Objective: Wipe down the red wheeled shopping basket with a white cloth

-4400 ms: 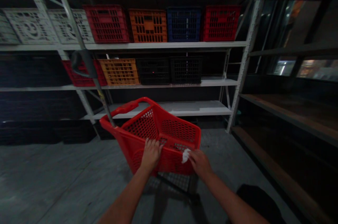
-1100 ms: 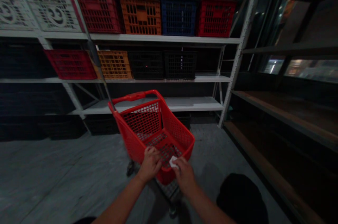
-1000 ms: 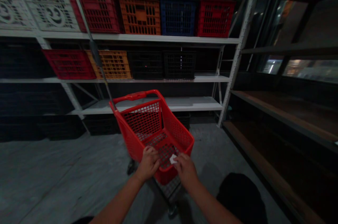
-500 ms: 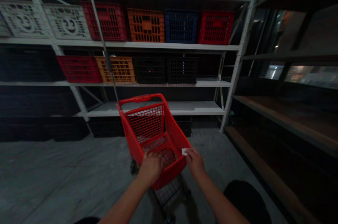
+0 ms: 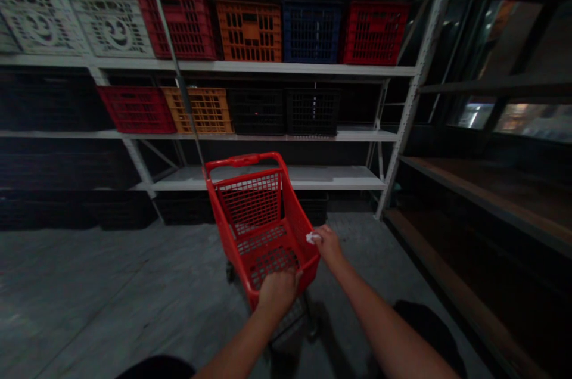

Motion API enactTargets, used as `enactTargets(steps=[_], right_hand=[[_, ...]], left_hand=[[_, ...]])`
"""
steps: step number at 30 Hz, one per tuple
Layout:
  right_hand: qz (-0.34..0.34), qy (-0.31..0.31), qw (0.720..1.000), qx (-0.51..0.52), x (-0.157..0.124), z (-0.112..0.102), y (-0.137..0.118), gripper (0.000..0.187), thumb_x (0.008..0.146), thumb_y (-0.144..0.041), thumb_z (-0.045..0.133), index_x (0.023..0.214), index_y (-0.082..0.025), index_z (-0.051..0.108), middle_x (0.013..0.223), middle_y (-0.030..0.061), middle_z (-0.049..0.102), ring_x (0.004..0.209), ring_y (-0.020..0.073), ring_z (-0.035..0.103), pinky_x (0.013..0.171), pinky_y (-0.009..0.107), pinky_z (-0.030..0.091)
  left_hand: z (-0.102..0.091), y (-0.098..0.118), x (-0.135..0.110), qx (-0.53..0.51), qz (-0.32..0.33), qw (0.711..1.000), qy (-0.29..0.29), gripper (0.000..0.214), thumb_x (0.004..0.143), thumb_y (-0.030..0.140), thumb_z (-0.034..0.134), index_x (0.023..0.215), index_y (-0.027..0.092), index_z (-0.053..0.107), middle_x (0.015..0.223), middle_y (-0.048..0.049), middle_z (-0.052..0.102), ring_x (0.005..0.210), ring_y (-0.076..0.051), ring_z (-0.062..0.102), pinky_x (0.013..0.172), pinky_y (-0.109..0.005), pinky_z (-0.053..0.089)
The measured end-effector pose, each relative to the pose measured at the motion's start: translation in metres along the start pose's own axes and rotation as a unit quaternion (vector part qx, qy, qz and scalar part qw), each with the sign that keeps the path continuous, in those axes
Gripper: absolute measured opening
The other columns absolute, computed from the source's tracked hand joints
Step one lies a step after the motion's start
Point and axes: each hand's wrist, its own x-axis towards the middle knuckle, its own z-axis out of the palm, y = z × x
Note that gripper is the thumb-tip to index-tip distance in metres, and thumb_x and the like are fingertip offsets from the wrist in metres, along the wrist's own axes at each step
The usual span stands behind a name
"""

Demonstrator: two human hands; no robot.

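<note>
In front of me stands a small red shopping cart (image 5: 248, 203) with a mesh basket, its handle on the far side. My left hand (image 5: 279, 292) is closed over the near rim of the basket, fingers curled inward. A crumpled white piece, tissue or cloth (image 5: 312, 238), is pinched in my right hand (image 5: 328, 243) beside the basket's right rim. Whether the right hand also touches the rim I cannot tell. A thin metal pole (image 5: 166, 33) rises from the cart's far left corner.
Behind the cart, a white metal rack (image 5: 308, 68) carries white, red, orange, blue and black crates, including an orange crate (image 5: 250, 31) and a blue crate (image 5: 311, 31). Brown shelves (image 5: 491, 188) run along the right side. The floor (image 5: 111, 289) is grey concrete.
My left hand has shifted right along the near rim and now grips it. The right hand with the white piece has risen slightly along the right rim.
</note>
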Motion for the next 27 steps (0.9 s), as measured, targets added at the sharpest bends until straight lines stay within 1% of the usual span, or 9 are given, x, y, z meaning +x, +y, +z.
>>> enactTargets(steps=[4,9,11,13,16,19,22,24,27], right_hand=[[0.027,0.001,1.000,0.010,0.018,0.002,0.006,0.018,0.069,-0.012,0.051,0.077,-0.017,0.066,0.078,0.0041,0.060,0.076,0.0158,0.055,0.072,0.026,0.042],[0.053,-0.073,0.994,0.059,-0.018,-0.010,0.013,0.018,0.067,-0.013,0.051,0.076,-0.018,0.066,0.074,0.0016,0.060,0.070,0.0155,0.056,0.067,0.026,0.042],[0.046,-0.085,0.993,0.062,-0.032,-0.011,0.010,0.019,0.067,-0.012,0.051,0.076,-0.019,0.066,0.075,0.0016,0.059,0.070,0.0150,0.055,0.067,0.025,0.042],[0.033,-0.082,0.995,0.052,-0.034,-0.009,0.003,0.019,0.067,-0.011,0.051,0.076,-0.019,0.066,0.077,0.0019,0.058,0.072,0.0147,0.055,0.068,0.025,0.042],[0.010,-0.069,0.997,0.032,-0.012,0.000,-0.006,0.020,0.067,-0.009,0.051,0.075,-0.019,0.066,0.077,0.0023,0.057,0.074,0.0143,0.054,0.070,0.025,0.042],[0.016,-0.044,0.999,0.021,0.020,0.010,-0.010,0.019,0.067,-0.009,0.052,0.075,-0.017,0.067,0.076,0.0034,0.057,0.073,0.0142,0.053,0.070,0.025,0.042],[0.033,-0.029,0.999,0.026,0.031,0.014,-0.009,0.019,0.068,-0.010,0.052,0.077,-0.016,0.068,0.077,0.0043,0.059,0.073,0.0145,0.054,0.070,0.025,0.043],[0.023,-0.041,0.998,0.039,0.020,0.013,-0.006,0.022,0.069,-0.011,0.050,0.079,-0.018,0.068,0.077,0.0036,0.060,0.074,0.0149,0.055,0.071,0.026,0.043],[0.006,-0.081,0.995,0.060,-0.013,0.007,-0.001,0.022,0.069,-0.013,0.051,0.080,-0.019,0.068,0.075,0.0023,0.060,0.072,0.0150,0.057,0.069,0.026,0.044]], left_hand=[[-0.003,0.000,-0.001,0.003,-0.007,1.000,-0.010,0.051,0.087,0.041,0.017,0.089,0.014,0.060,0.073,-0.0141,0.066,0.070,-0.024,0.064,0.060,-0.036,0.047],[-0.005,-0.015,-0.006,0.014,-0.011,1.000,-0.026,0.055,0.087,0.044,0.012,0.089,0.017,0.060,0.073,-0.0121,0.067,0.069,-0.025,0.064,0.060,-0.037,0.047],[-0.007,-0.023,-0.008,0.011,-0.004,0.999,-0.030,0.056,0.086,0.045,0.011,0.090,0.018,0.060,0.074,-0.0116,0.067,0.070,-0.025,0.064,0.061,-0.037,0.047],[-0.008,-0.031,-0.011,0.010,0.006,1.000,-0.026,0.057,0.086,0.046,0.011,0.089,0.019,0.060,0.075,-0.0110,0.067,0.071,-0.024,0.064,0.062,-0.036,0.047],[-0.011,-0.039,-0.013,0.013,0.008,1.000,-0.024,0.059,0.085,0.049,0.010,0.085,0.020,0.062,0.075,-0.0108,0.067,0.072,-0.024,0.063,0.063,-0.036,0.047],[-0.012,-0.042,-0.013,0.012,0.008,1.000,-0.026,0.062,0.084,0.051,0.009,0.084,0.020,0.062,0.075,-0.0111,0.067,0.072,-0.024,0.063,0.064,-0.035,0.046],[-0.013,-0.044,-0.012,0.019,0.007,1.000,-0.024,0.061,0.084,0.052,0.010,0.084,0.020,0.062,0.076,-0.0105,0.067,0.073,-0.023,0.063,0.065,-0.034,0.046],[-0.013,-0.046,-0.012,0.020,0.002,0.999,-0.024,0.060,0.084,0.052,0.012,0.085,0.020,0.062,0.076,-0.0100,0.067,0.073,-0.022,0.063,0.065,-0.032,0.046],[-0.012,-0.051,-0.013,0.021,0.003,1.000,-0.018,0.060,0.083,0.053,0.012,0.085,0.020,0.062,0.075,-0.0092,0.067,0.072,-0.022,0.063,0.064,-0.032,0.045]])
